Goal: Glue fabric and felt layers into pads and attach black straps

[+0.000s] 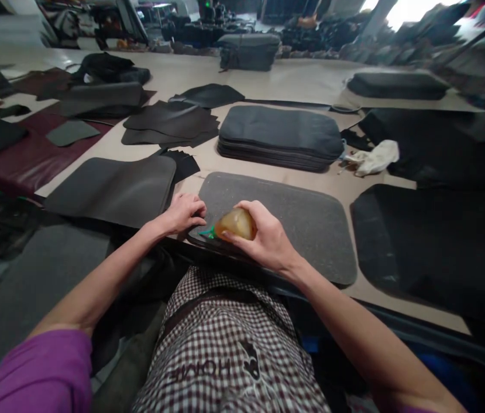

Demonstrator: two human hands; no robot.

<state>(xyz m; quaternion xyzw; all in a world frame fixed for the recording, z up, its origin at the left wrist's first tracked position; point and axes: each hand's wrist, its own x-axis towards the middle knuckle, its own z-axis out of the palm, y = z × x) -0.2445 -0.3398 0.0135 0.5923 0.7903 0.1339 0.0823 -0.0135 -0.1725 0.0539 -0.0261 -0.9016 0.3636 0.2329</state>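
Note:
My right hand (263,235) is wrapped round a squeeze bottle (237,222) of amber liquid, probably glue. The bottle lies tilted, its thin green nozzle pointing left, low over the near left part of a dark grey rounded panel (294,218). My left hand (185,213) is at that panel's left edge, its fingers curled in. Whatever may be between those fingers is hidden. Just left of it, a stack of smooth dark panels (117,189) hangs slightly over the table's front edge.
Beyond the panel stands a neat pile of black rounded pieces (279,129). A whitish cloth (378,159) lies to its right, near large black sheets (435,246). Loose dark leather pieces (169,121) and maroon material (49,143) cover the left side of the table (191,184).

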